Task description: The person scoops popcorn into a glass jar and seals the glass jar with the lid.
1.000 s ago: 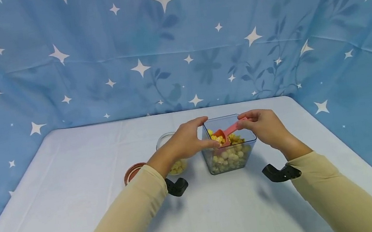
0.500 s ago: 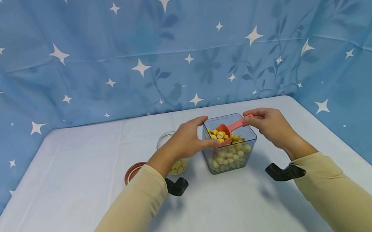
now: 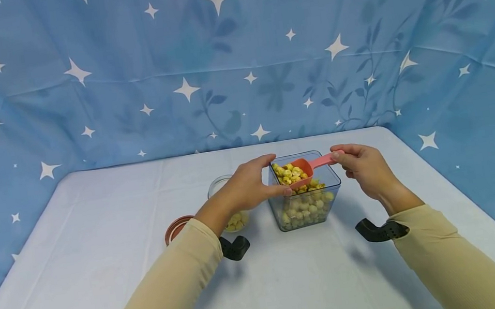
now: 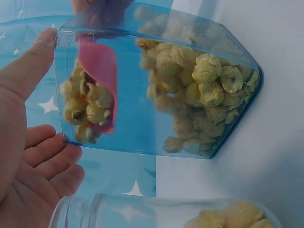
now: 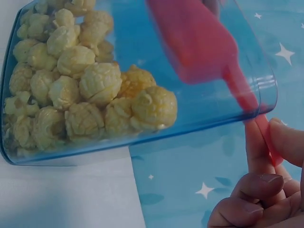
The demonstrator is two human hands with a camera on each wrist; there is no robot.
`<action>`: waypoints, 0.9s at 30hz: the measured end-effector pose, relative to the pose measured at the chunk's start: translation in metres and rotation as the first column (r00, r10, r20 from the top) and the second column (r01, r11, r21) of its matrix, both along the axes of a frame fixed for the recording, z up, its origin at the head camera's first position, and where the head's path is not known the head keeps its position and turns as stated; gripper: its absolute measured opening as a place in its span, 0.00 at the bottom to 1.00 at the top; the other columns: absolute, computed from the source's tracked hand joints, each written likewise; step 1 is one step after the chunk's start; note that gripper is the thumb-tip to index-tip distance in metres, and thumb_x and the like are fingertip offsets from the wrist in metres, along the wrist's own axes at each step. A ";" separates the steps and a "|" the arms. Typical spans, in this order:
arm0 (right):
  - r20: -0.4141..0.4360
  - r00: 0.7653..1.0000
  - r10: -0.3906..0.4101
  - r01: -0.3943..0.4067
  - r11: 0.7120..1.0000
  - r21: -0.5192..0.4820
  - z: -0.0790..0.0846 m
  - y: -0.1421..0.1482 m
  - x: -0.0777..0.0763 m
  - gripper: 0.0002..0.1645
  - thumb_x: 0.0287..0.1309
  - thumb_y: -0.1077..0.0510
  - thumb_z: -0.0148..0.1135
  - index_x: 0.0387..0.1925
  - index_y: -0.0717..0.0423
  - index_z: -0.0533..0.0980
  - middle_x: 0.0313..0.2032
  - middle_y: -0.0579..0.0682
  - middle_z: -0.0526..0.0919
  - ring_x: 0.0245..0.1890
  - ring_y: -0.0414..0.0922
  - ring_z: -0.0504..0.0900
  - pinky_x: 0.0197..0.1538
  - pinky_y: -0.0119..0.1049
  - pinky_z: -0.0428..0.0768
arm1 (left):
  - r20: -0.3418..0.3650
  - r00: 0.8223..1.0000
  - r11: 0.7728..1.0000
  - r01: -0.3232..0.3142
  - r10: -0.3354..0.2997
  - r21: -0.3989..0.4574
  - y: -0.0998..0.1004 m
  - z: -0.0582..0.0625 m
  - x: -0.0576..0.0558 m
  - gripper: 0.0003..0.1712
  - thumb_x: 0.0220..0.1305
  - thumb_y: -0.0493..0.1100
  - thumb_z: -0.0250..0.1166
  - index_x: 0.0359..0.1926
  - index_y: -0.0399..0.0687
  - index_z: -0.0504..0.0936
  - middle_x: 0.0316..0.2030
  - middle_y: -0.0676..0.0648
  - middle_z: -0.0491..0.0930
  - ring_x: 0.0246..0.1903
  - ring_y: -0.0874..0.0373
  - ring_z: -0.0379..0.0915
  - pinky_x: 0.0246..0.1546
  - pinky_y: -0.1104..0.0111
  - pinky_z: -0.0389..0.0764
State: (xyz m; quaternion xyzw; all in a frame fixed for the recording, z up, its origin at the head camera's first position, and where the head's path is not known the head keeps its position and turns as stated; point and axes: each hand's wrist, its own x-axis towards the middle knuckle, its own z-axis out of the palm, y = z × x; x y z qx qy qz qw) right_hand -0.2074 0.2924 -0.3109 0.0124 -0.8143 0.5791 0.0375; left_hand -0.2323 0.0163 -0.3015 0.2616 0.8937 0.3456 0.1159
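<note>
A clear, blue-tinted plastic container (image 3: 322, 189) stands upright, its lower part full of popcorn (image 3: 304, 212). My left hand (image 3: 249, 184) grips its left side by the rim, thumb on the near edge and fingers at the far corner. Between thumb and fingers my right hand (image 3: 364, 169) pinches the handle end of a pink scoop (image 5: 204, 52). The scoop's bowl, heaped with yellow popcorn (image 3: 288, 174), is inside the container near the rim, above the rest. In the left wrist view a gap shows between the loaded scoop (image 4: 102, 61) and the popcorn below.
Left of the container is a clear jar (image 4: 118, 211) with some popcorn at its bottom, partly hidden by my left arm in the head view. A brown round lid-like piece (image 3: 176, 228) lies beyond that forearm on the white-covered table (image 3: 98, 236). A starry blue curtain (image 3: 149, 84) hangs behind.
My right hand has moved right and the scoop has risen from the popcorn to near the rim, now visibly heaped. The left hand stays on the container.
</note>
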 end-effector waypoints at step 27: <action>-0.048 0.998 0.029 -0.044 0.931 -0.362 0.004 0.012 0.003 0.08 0.71 0.55 0.60 0.40 0.42 0.84 0.32 0.43 0.82 0.29 0.42 0.67 0.32 0.27 0.71 | -0.007 1.000 0.999 0.010 -0.009 0.030 -0.003 -0.001 -0.002 0.54 0.58 0.61 0.73 0.78 0.50 0.57 0.74 0.49 0.61 0.72 0.53 0.57 0.69 0.55 0.63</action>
